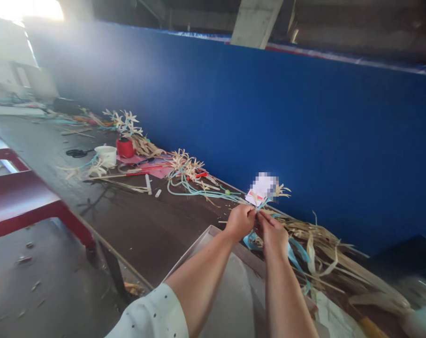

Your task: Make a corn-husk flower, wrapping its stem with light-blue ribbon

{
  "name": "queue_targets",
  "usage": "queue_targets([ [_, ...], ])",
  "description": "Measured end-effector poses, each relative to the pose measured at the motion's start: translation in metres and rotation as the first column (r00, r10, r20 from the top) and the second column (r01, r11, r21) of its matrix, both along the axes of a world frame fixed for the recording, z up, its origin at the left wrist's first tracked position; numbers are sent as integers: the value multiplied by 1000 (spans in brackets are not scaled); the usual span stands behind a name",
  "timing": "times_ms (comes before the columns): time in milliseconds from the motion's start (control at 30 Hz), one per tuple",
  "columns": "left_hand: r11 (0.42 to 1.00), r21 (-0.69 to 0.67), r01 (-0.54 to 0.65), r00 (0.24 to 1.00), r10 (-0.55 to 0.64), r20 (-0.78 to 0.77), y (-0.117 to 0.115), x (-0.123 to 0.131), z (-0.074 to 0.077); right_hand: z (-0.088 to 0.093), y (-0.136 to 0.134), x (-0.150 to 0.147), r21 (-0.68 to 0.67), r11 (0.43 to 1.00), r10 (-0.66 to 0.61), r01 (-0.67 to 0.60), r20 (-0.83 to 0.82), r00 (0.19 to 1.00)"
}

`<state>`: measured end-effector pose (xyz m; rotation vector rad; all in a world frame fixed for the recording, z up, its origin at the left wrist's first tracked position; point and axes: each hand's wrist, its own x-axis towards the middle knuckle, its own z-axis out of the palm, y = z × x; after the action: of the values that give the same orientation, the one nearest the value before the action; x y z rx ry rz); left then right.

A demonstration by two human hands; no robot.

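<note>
My left hand (241, 219) and my right hand (272, 232) meet over the table, closed with the fingertips pinched together. Between them is a thin light-blue stem (266, 202), which rises toward a pale dried-leaf flower (282, 190). The exact grip is hidden by my fingers. Just behind, a white card (260, 188), partly blurred out, stands near the blue wall. Light-blue ribbon (299, 251) lies beside my right hand. To the left rest several finished-looking straw flowers (185, 162) with long light-blue stems (188, 190).
A white cup (106, 155), a red spool (125, 148) and black scissors (78, 153) stand or lie on the dark table (142, 234). Dried leaf strips (315, 234) spread at right. A blue panel (269, 108) runs behind; a red stool (26, 202) is at left.
</note>
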<state>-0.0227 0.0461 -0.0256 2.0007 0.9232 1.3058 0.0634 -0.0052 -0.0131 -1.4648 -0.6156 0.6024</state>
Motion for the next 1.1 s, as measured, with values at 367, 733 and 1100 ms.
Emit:
queue_targets([
  [367,997,-64,33,999,-35,-30,-7,0,1,-5,-3,3,13,1000,13,-15,138,990],
  [733,997,-71,-15,995,8,-102,-13,-4,6,-7,-5,6,-13,999,-41,48,340,940],
  [1100,1000,3,-15,993,15,-119,-14,-3,6,1,-9,-1,-31,996,-72,89,348,935],
])
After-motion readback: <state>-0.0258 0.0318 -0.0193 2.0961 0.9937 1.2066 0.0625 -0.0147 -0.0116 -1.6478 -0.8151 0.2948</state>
